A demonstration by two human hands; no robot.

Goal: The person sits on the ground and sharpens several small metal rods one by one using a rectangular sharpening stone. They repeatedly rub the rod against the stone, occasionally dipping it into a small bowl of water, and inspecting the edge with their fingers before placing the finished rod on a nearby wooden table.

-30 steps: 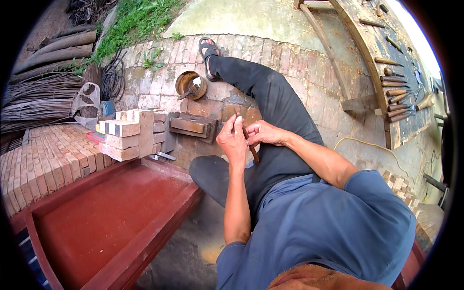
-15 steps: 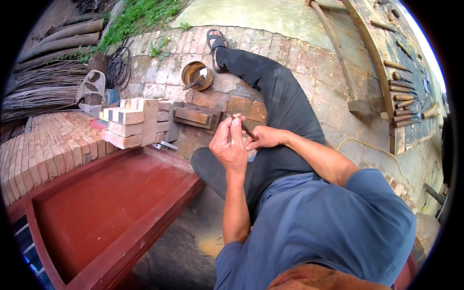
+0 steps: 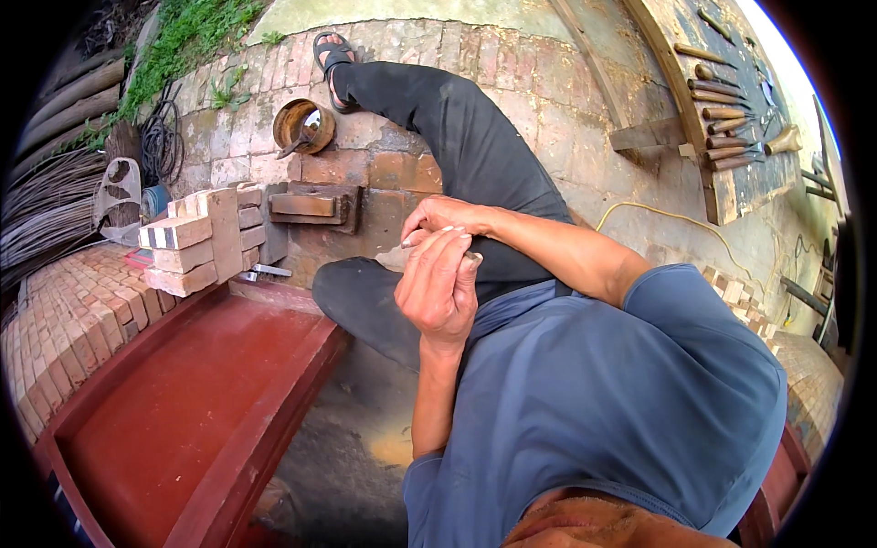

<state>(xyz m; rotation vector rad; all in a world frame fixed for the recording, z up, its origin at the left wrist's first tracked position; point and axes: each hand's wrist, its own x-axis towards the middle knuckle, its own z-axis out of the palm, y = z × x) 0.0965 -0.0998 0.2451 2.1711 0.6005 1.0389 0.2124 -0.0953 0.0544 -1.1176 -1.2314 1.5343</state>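
Here, the left hand [image 3: 438,288] and right hand [image 3: 448,217] are both pinching a small piece [image 3: 411,243]; loosening fingers could be dropping it onto the bricks [image 3: 384,173] beyond.

Daylit brick paving [image 3: 384,173], a red wooden tray [image 3: 183,411], grass [image 3: 183,36] beyond.

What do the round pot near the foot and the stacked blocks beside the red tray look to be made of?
The round pot looks like rusty metal: brown, mottled, thin-rimmed, dull. The stacked blocks look like pale cut wood, with flat sawn faces and darker striped ends, though fired clay cannot be ruled out. The red tray seems painted, matte.
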